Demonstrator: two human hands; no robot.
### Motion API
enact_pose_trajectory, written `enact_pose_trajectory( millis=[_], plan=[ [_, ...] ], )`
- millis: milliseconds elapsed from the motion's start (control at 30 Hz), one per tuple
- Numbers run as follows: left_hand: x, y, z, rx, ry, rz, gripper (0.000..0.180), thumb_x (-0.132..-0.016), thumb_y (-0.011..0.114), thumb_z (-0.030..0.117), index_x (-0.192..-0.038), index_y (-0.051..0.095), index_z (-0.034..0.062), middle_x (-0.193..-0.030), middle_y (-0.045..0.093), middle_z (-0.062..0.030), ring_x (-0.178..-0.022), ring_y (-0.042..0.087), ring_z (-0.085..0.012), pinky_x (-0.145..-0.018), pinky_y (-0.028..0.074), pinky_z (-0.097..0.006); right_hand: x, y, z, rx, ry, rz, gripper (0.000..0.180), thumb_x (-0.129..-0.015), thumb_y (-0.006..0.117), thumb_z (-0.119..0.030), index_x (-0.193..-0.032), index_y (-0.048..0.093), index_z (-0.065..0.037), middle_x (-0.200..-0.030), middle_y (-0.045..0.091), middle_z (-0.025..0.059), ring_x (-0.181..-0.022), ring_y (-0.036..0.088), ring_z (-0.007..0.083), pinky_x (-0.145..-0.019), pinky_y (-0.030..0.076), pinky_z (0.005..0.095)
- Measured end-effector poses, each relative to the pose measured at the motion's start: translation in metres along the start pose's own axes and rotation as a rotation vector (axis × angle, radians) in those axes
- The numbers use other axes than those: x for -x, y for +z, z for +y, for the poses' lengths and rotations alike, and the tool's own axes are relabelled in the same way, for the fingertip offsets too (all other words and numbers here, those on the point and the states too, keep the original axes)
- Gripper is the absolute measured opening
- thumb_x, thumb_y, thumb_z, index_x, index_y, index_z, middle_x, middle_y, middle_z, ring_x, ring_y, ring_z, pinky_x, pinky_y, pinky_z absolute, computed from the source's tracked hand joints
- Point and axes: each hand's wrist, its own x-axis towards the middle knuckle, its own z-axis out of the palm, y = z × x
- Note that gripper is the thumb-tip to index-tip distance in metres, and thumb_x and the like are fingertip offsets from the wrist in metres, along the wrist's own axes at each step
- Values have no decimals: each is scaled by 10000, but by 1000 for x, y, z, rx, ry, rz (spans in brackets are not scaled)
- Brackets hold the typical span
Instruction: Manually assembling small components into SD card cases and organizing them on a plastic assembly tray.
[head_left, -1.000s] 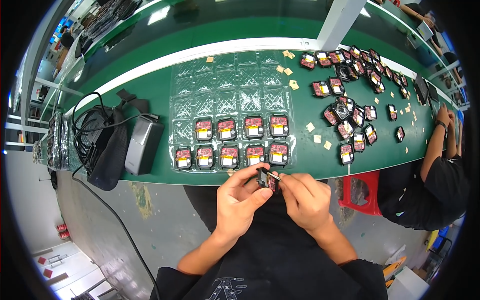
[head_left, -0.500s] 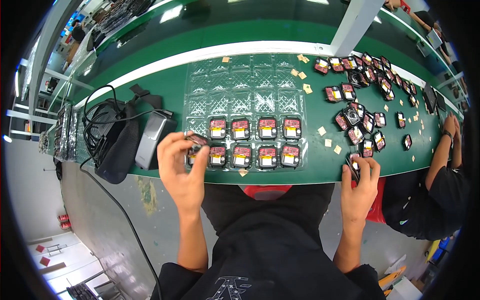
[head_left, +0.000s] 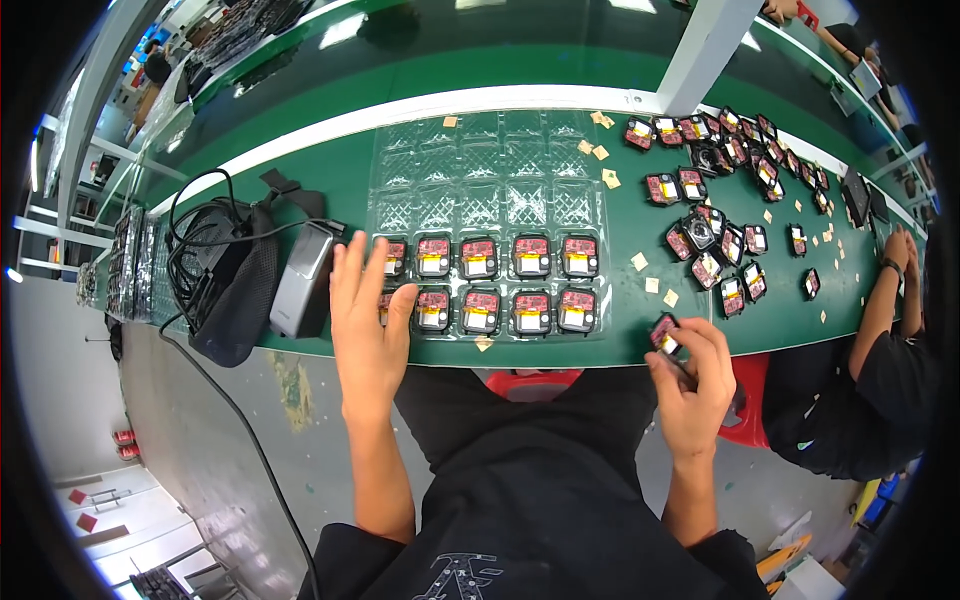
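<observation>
My left hand point(head_left: 362, 325) is open, its fingers spread over the left end of a clear plastic tray point(head_left: 527, 203). Just beside its fingertips a black square module point(head_left: 396, 258) with a red, yellow and white face sits in a compartment; my thumb partly covers the one below. Similar modules fill the tray's two near rows, among them this one point(head_left: 532, 256). At the table's front edge, my right hand point(head_left: 698, 388) pinches another such module point(head_left: 663, 332), tilted, between thumb and fingers. The hand hides its lower part.
Loose modules point(head_left: 704, 268) lie in clusters on the right of the green table point(head_left: 635, 220), with small tan paper squares point(head_left: 639, 262) scattered around. A grey box point(head_left: 303, 280) and a black bag point(head_left: 235, 300) with cables stand at left. A co-worker's arm point(head_left: 880, 300) rests at far right.
My left hand has let go of its module, which now lies in the second row's leftmost compartment. My right hand has lifted a module from the table and moved slightly left with it.
</observation>
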Motion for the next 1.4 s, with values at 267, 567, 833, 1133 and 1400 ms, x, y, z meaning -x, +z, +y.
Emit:
enact_pose_trajectory(
  millis=[267,567,833,1133,1400],
  plan=[
    [55,-6,65,1450,-289,-575,561,-984,689,391,-1324,596,-46,-1264,647,-164,-1134,645,-235,-962,519,-358,-10,12,-28,-374,-325,-221,399,-720,886,-13,-1049,660,-27,-1147,713,189,-699,710,193,-586,576,275],
    [82,16,60,1971,-578,-1136,562,-1097,444,428,-1371,540,-54,-1138,645,-95,-962,630,-148,-742,538,-287,-11,13,-34,-479,-459,-476,397,-730,811,31,-1090,664,-46,-1227,712,176,-736,737,260,-575,588,292],
    [74,6,67,1930,-652,-816,638,-947,733,323,-1405,514,-62,-1245,625,-192,-1196,637,-306,-957,560,-404,-7,7,-49,-207,-201,-340,386,-763,823,0,-1112,662,-26,-1166,601,150,-844,715,250,-635,585,299],
    [76,14,69,2028,-535,-511,602,-878,765,5,-1430,524,-7,-1349,583,-169,-1283,582,-320,-1090,485,-441,-1,30,-37,-25,-476,-145,450,-696,833,31,-1127,713,-3,-877,650,64,-661,629,213,-546,507,323],
    [78,11,72,1899,-561,-556,603,-863,794,58,-1412,547,17,-1331,578,-167,-1261,595,-334,-1097,482,-469,-1,33,-34,41,-544,-81,300,-703,824,37,-986,727,7,-895,700,87,-600,605,190,-516,484,296]
  ],
)
